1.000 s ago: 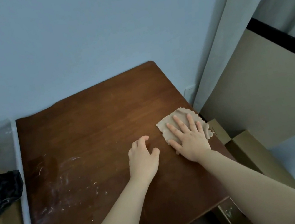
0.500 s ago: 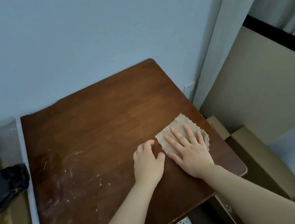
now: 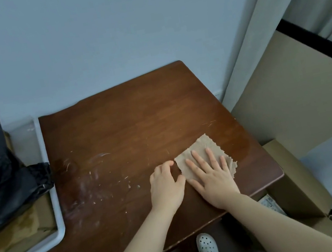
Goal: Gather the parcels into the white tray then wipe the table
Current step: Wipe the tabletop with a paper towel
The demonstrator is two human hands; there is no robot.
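While the right hand [image 3: 212, 178] lay flat with fingers spread on the beige frayed cloth [image 3: 204, 158], pressing it to the brown wooden table [image 3: 131, 131] near the right edge, the left hand [image 3: 166, 185] rested just beside it, fingers loosely curled, gripping nothing. White smears [image 3: 91, 182] marked the tabletop's left part. Parcels, a black bag [image 3: 5, 181] and brown packets [image 3: 23, 224], sat in the white tray [image 3: 57, 210] at the left.

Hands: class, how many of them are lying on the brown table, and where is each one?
2. The left hand rests palm down on the bare table, beside the cloth. The right hand lies flat on the cloth, fingers spread, near the table's right edge. None seems hidden.
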